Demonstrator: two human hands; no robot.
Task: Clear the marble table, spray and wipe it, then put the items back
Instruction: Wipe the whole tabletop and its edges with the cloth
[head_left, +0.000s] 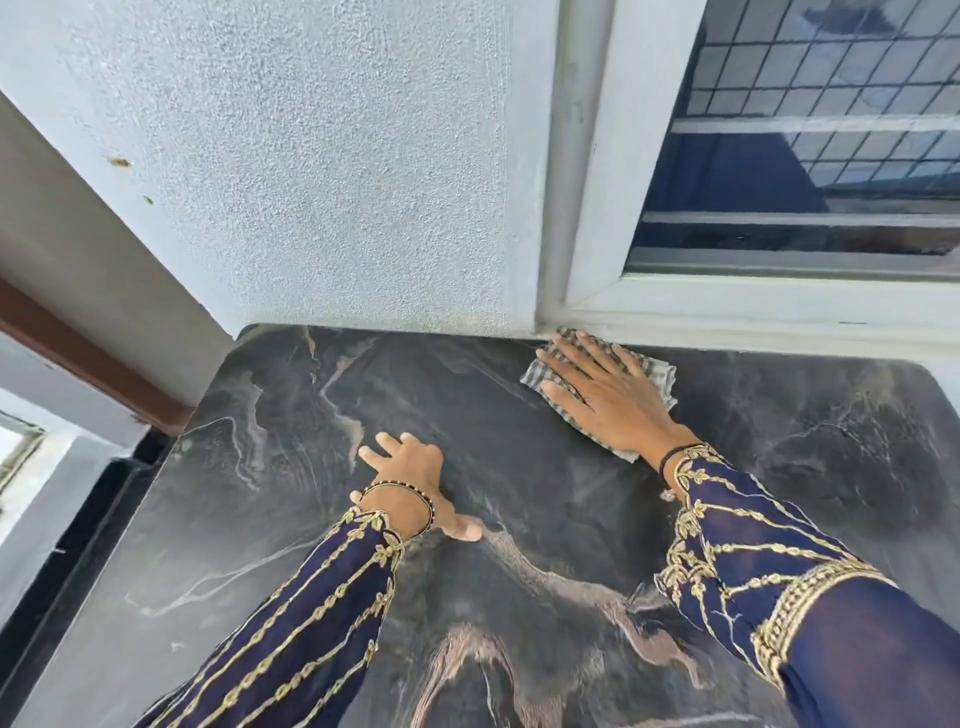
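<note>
The dark marble table (291, 415) with pale veins fills the lower view and carries nothing but my hands and a cloth. My right hand (608, 395) lies flat with straight, spread fingers on a striped grey-and-white cloth (660, 371), pressing it against the table at the far edge, just below the window frame. My left hand (410, 478) rests on the bare marble near the middle, fingers spread and thumb out to the right. Both arms wear dark blue sleeves with gold embroidery.
A rough white wall (322, 182) rises behind the table. A white-framed window (779, 291) with a grille sits at the back right. A brown rail (88, 358) and a lower ledge (62, 467) lie beyond the table's left edge.
</note>
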